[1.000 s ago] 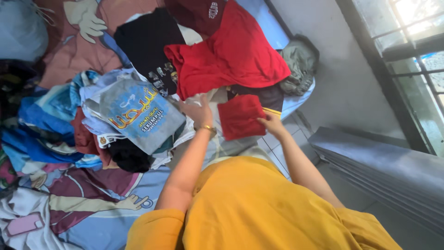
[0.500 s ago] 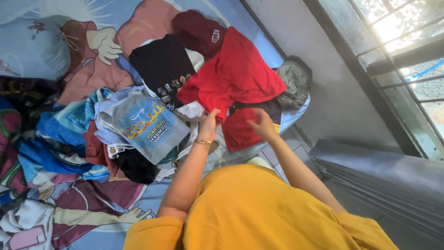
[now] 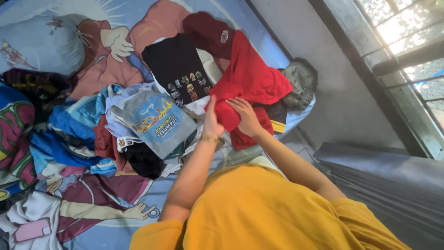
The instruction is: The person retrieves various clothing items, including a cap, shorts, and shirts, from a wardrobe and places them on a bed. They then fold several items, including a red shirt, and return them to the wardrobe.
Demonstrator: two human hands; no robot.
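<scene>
1. My right hand (image 3: 247, 118) lies palm-down on a bright red garment (image 3: 252, 78), fingers spread flat and pressing the cloth; I cannot tell whether they pinch any of it.
2. My left hand (image 3: 212, 121) stands on edge just beside the right, at its 9 o'clock, fingers straight and together, touching the red cloth's near fold. It looks released rather than clenched, though the view of the palm is poor. A gold bracelet (image 3: 210, 138) circles that wrist.
3. The red garment is bunched, spreading from my hands toward 12 and 1 o'clock, near the bed's right edge.
4. Under it, at 3 o'clock of my right hand, a dark garment with a yellow stripe (image 3: 277, 118) peeks out.
5. At 11 o'clock lies a black shirt with small pictures (image 3: 178, 69); beyond it, a maroon garment (image 3: 206, 30).
6. At 9 o'clock, a grey shirt with orange lettering (image 3: 155, 120) tops a jumbled pile of blue, white and dark clothes (image 3: 69, 134).
7. At 2 o'clock, a crumpled olive-grey garment (image 3: 300, 81) sits at the mattress corner.
8. Everything rests on a cartoon-printed bedsheet (image 3: 92, 203).
9. My yellow shirt (image 3: 259, 213) fills the bottom of the view.
</scene>
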